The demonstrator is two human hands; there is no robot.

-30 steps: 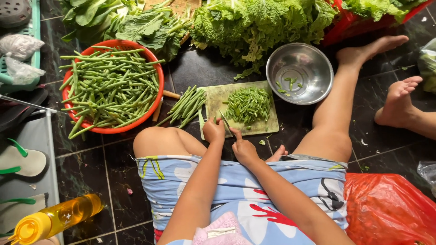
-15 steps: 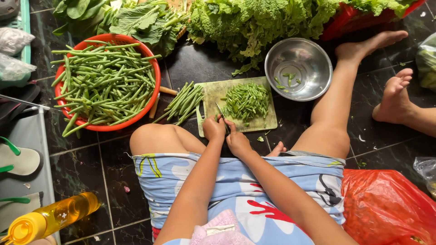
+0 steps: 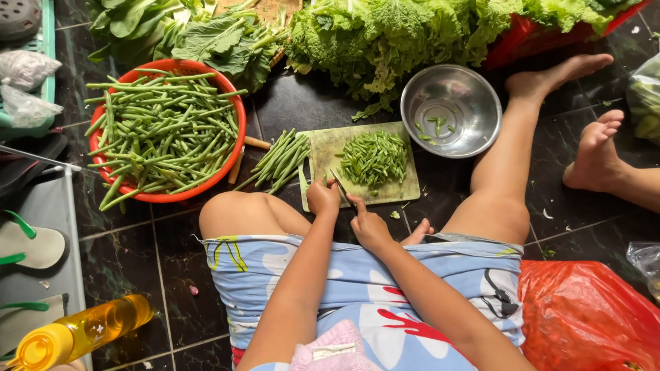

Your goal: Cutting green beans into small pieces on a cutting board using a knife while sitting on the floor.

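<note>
The green beans [image 3: 323, 184] under the knife [image 3: 342, 191] lie at the cutting board's [image 3: 405, 192] seven o'clock corner, on the floor. They look light, stiff and snappy, best pinned close to the cut. The left hand [image 3: 323, 198] curls narrow over them; the right hand [image 3: 368, 227] is wrapped round the knife handle. Chopped pieces [image 3: 375, 158] sit mid-board, a steel bowl [image 3: 474, 134] at two o'clock.

Person seated on dark tiled floor, cutting green beans.
Left hand [image 3: 323, 198] and right hand [image 3: 368, 227] meet at cutting board [image 3: 405, 189]; knife [image 3: 342, 189] between them; chopped beans [image 3: 375, 158] piled on it.
</note>
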